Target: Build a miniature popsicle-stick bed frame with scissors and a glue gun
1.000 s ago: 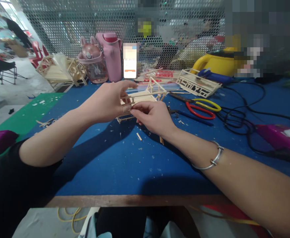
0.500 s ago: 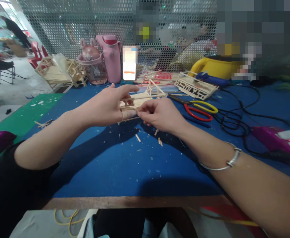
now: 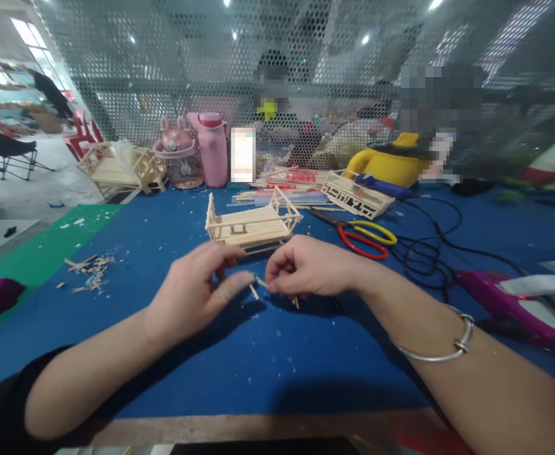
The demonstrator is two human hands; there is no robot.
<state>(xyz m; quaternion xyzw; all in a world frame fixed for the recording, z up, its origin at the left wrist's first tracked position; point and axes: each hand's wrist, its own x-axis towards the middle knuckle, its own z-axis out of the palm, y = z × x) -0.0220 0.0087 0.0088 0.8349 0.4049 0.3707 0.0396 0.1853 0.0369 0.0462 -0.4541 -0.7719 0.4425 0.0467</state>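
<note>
Leaning both forearms on the blue table (image 3: 277, 360), the person works low and close in front of them. The right hand (image 3: 313, 268) has its grip pinched shut, thumb against forefinger, on a short wooden stick (image 3: 261, 282) whose free end points left toward the left hand (image 3: 195, 297). The left hand's grip is half open (thumb and forefinger apart, nothing between them), with the forefinger tip just beside the stick. A loose offcut (image 3: 253, 292) lies on the table between the two hands. Just beyond them, on the far side, the stick-built model house (image 3: 251, 226) stands on the table, touched by neither hand. To its right lie scissors (image 3: 367, 237) beside a black cable (image 3: 429, 256). Wood scraps (image 3: 90, 270) sit well off to the left.
</note>
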